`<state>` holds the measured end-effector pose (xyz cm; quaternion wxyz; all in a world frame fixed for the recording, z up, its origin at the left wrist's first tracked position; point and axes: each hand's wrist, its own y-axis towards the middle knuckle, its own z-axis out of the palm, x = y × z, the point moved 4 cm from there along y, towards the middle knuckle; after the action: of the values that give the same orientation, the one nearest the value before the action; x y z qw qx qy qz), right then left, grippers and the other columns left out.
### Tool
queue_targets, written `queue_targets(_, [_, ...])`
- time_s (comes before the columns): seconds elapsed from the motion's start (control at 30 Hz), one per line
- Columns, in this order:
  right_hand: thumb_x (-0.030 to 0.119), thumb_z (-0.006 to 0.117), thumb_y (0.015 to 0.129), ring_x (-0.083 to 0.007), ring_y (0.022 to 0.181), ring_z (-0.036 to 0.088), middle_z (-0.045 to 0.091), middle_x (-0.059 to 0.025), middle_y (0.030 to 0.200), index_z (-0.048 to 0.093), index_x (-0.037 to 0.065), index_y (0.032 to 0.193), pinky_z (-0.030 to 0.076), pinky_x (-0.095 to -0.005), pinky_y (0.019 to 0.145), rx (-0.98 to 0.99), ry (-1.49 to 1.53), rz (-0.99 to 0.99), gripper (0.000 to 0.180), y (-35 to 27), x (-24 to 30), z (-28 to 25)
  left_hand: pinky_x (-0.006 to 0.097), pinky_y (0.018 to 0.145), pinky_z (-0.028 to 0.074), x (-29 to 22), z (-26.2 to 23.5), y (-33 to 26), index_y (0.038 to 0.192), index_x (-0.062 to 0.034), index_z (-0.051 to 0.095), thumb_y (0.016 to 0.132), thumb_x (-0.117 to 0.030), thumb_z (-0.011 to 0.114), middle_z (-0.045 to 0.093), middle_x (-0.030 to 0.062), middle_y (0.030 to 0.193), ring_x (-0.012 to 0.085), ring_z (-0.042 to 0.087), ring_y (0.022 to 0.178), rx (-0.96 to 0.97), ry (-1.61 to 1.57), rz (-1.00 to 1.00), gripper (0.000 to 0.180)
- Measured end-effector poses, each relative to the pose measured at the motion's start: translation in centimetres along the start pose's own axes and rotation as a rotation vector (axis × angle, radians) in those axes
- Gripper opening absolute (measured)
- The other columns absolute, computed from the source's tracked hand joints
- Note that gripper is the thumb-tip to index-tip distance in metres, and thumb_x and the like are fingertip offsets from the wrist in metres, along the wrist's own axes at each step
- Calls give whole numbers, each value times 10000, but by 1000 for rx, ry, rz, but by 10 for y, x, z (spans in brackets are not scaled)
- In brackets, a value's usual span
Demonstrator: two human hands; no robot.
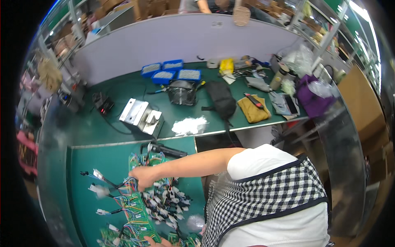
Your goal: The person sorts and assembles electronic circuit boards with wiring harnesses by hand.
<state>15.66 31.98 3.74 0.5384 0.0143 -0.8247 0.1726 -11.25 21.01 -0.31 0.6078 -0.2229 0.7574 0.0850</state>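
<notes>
A long green circuit board panel (135, 208) with bundles of coloured wires lies on the green bench. My right hand (142, 178) reaches across from the right, its fingers closed at the far end of the panel among the wires; the fingertips are partly hidden. At the picture's lower edge, my left hand (158, 242) grips the near end of the panel, partly cut off. White connectors on black-sleeved leads (103, 176) stick out to the panel's left. Beside my right hand lies a heap of white connectors (166, 203), with further green boards (154, 159) beyond it.
A silver metal machine (140, 117) stands on the raised shelf, near blue bins of small parts (163, 76). Along the shelf lie a black fan (182, 92), a black bag (221, 99), a mustard cloth (254, 109) and a purple bag (312, 96). A pale partition (164, 39) rises behind.
</notes>
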Motion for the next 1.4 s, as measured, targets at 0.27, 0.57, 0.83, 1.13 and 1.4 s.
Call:
queue_targets(0.27, [20, 674, 572, -275, 1024, 487, 534, -181, 1009, 419, -25, 1084, 411, -349, 826, 83, 534, -110, 574, 2, -35, 19, 273, 324, 240, 2, 33, 20, 737, -9, 483, 812, -215, 602, 464, 61, 600, 135, 353, 419, 171, -117, -224, 250])
queue_targets(0.57, [-30, 645, 598, -298, 840, 563, 578, -162, 890, 502, 8, 1009, 450, -375, 712, -102, 91, -142, 437, 23, -21, -23, 305, 481, 319, -21, 66, 3, 892, 25, 459, 815, -172, 590, 495, 104, 781, 172, 422, 599, 73, -149, -136, 249])
queue_targets(0.83, [20, 677, 598, -263, 899, 542, 563, -166, 960, 384, 4, 1151, 431, -325, 761, 3, 649, -15, 627, 27, -50, -14, 336, 639, 399, -33, 124, -16, 1047, 60, 436, 818, -129, 577, 526, 147, 961, 210, 491, 779, 94, -155, -95, 328])
queue_targets(1.13, [26, 661, 585, -349, 905, 478, 439, -188, 995, 348, -2, 1156, 410, -390, 752, -244, -34, -367, 652, 23, -25, -9, 354, 703, 415, -63, 148, -33, 1087, 75, 464, 821, -142, 579, 542, 167, 1004, 226, 505, 793, -314, 197, 122, 362])
queue_targets(1.4, [24, 721, 545, -183, 856, 536, 594, -94, 957, 512, 47, 1099, 446, -289, 697, 603, 518, -122, 592, 58, 31, 36, 404, 884, 381, -8, 79, 22, 1215, 28, 363, 823, -73, 538, 452, 153, 1185, 251, 464, 1041, 37, -627, -184, 441])
